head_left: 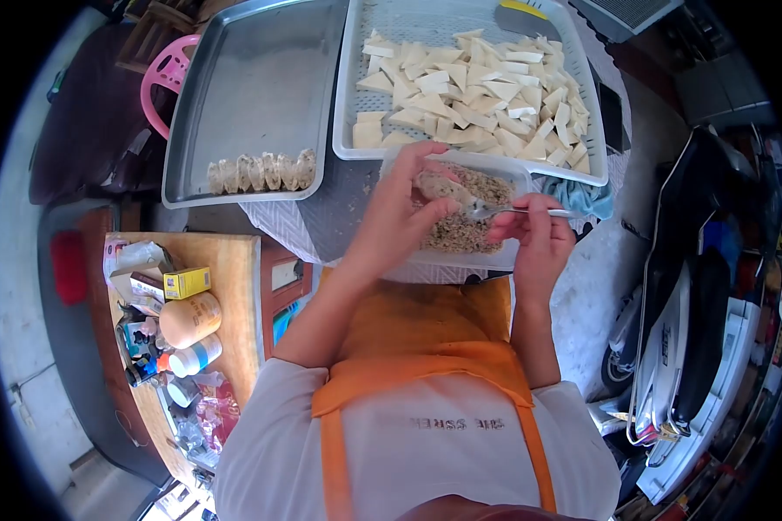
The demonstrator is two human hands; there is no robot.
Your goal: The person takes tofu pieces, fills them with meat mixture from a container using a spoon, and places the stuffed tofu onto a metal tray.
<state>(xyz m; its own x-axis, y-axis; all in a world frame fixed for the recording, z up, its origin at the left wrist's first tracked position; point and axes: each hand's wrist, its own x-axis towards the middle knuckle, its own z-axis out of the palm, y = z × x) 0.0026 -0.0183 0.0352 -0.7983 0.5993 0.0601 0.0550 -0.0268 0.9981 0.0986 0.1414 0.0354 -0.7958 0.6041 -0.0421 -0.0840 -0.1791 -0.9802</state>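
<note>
My left hand (408, 208) is closed around a pale piece of tofu (434, 186) with speckled filling on it. A metal spoon (554, 213) is pinched in my right hand (539, 233), its bowl touching or very close to the tofu. Both hands are above a clear plastic container (521, 177) of crumbly brown minced filling (460, 234). Beyond it, a white perforated tray (346, 104) holds many cut tofu pieces (495, 91), mostly triangles. On the left, a metal tray (256, 87) carries a row of filled pieces (261, 173) along its near edge.
A scraper with a yellow edge (525, 10) lies in the white tray's far corner. Teal cloth (582, 196) is bunched beside the container. At left stand a pink plastic stool (167, 78) and a wooden table (235, 286) with jars and boxes. A motorbike (678, 347) is at right.
</note>
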